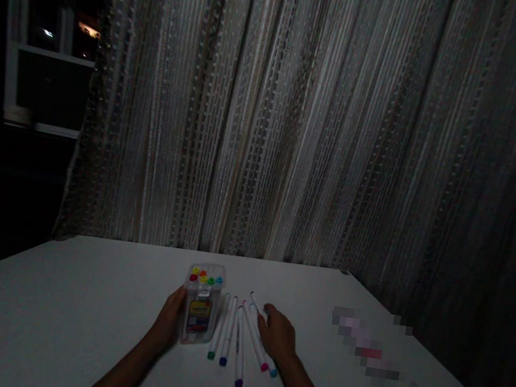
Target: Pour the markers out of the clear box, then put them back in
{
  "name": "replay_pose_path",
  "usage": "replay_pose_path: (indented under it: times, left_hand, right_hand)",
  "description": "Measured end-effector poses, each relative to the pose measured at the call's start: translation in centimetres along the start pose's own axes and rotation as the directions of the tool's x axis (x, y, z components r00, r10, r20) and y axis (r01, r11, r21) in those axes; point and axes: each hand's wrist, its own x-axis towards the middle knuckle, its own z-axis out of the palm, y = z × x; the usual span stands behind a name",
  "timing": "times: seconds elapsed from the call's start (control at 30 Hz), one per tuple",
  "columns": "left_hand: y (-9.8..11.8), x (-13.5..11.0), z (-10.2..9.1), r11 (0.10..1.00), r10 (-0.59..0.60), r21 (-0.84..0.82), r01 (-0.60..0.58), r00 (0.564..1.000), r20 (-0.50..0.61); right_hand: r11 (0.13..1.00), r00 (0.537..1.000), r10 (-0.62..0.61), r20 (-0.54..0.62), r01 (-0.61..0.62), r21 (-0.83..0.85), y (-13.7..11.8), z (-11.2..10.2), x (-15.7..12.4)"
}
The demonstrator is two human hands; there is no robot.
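Observation:
A clear plastic marker box stands upright on the white table, with several coloured marker caps showing at its top. My left hand is wrapped round the box's left side. Several white markers with coloured ends lie side by side on the table just right of the box. My right hand rests over the rightmost markers, its fingers curled down onto them; whether it grips one I cannot tell.
A striped curtain hangs behind the table's far edge. A dark window with a white frame is at the upper left. A blurred patch lies on the table to the right. The room is dim.

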Motion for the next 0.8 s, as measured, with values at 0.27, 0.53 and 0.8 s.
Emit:
replay_pose_path:
  times: [0.27, 0.53, 0.8]
  left_hand:
    - [-0.6, -0.8, -0.2, 0.986, -0.095, -0.125, 0.107, 0.991, 0.098]
    - [3.6, 0.4, 3.6, 0.993, 0.033, -0.116, -0.032, 0.999, 0.006]
    - [2.1, 0.2, 2.3, 0.995, 0.029, -0.095, -0.027, 0.999, 0.021]
  right_hand:
    - [1.0, 0.995, -0.015, 0.097, 0.015, 0.001, -0.8, 0.3, 0.0]
    - [0.989, 0.965, 0.122, 0.231, -0.138, 0.052, -1.8, -0.5, 3.3]
    - [0.99, 0.993, 0.094, 0.064, -0.1, 0.095, -1.1, 1.2, 3.4]
